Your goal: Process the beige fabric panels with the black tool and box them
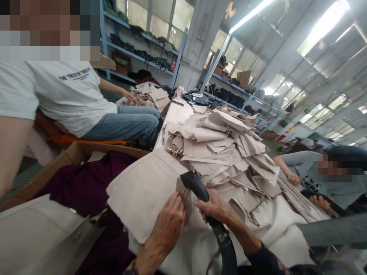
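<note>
My left hand (pixel 169 217) presses its closed fingers on the edge of a beige garment piece (pixel 143 187), which lies flat with stitched seams along its side. My right hand (pixel 216 206) is wrapped round a black hand-held trimmer (pixel 197 185) with a thick hose (pixel 228 248) running down toward me. The trimmer's head is tilted over the cloth edge, just above my left fingertips. Brass-coloured zip ends (pixel 173 151) show at the garment's far corner. What lies under the trimmer's head is hidden.
A tall heap of beige cut pieces (pixel 226 141) covers the white table (pixel 179 110). Left, a cardboard box (pixel 37 183) holds dark purple cloth (pixel 83 183), with another beige piece (pixel 34 225) over it. One co-worker (pixel 63 91) sits left; another person (pixel 315 168) works at right. A grey bar (pixel 332 231) crosses nearby.
</note>
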Action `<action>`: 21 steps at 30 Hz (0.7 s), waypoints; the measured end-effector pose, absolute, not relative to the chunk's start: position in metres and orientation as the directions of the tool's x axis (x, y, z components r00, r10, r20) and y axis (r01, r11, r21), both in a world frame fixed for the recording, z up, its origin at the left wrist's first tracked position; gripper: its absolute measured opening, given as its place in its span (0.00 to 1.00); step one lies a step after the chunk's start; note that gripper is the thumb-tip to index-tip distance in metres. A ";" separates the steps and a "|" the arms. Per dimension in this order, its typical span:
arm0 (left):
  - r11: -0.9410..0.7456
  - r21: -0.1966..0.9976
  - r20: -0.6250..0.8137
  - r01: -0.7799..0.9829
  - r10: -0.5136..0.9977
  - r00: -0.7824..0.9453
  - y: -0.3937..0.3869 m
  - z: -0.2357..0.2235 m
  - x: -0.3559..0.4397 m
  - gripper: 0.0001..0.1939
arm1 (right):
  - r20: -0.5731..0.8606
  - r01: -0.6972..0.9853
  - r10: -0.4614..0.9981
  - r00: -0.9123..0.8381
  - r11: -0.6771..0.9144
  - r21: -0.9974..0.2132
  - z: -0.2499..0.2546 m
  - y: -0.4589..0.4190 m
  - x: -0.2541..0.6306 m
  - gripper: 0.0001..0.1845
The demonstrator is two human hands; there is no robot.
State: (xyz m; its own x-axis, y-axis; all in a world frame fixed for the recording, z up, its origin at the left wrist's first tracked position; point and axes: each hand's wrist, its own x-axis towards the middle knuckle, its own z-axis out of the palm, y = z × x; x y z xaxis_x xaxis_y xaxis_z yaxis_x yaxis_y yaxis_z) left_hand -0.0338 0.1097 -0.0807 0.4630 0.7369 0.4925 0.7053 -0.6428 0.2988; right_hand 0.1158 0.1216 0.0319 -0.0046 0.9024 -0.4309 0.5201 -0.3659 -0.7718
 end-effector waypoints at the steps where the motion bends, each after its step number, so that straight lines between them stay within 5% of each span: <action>1: -0.630 0.323 0.484 0.707 0.751 0.449 0.107 -0.079 -0.034 0.18 | -0.396 0.522 0.918 0.012 -0.343 -0.781 0.033 0.129 0.115 0.12; 8: -0.622 0.647 0.419 0.442 0.774 0.475 0.161 -0.047 -0.087 0.13 | -0.329 0.452 0.943 -0.060 -0.268 -0.851 0.053 0.129 0.126 0.13; 11: -0.274 0.717 0.275 0.641 0.956 0.101 0.222 -0.039 -0.130 0.14 | -0.350 0.438 0.931 -0.107 -0.272 -0.857 0.049 0.111 0.131 0.11; 16: -0.105 0.735 0.133 0.670 0.991 0.009 0.269 -0.037 -0.156 0.14 | -0.382 0.442 0.912 -0.148 -0.284 -0.851 0.054 0.097 0.129 0.11; 21: -0.113 0.810 0.123 0.575 0.992 0.020 0.244 -0.018 -0.142 0.14 | -0.426 0.437 0.890 -0.163 -0.322 -0.840 0.072 0.096 0.115 0.10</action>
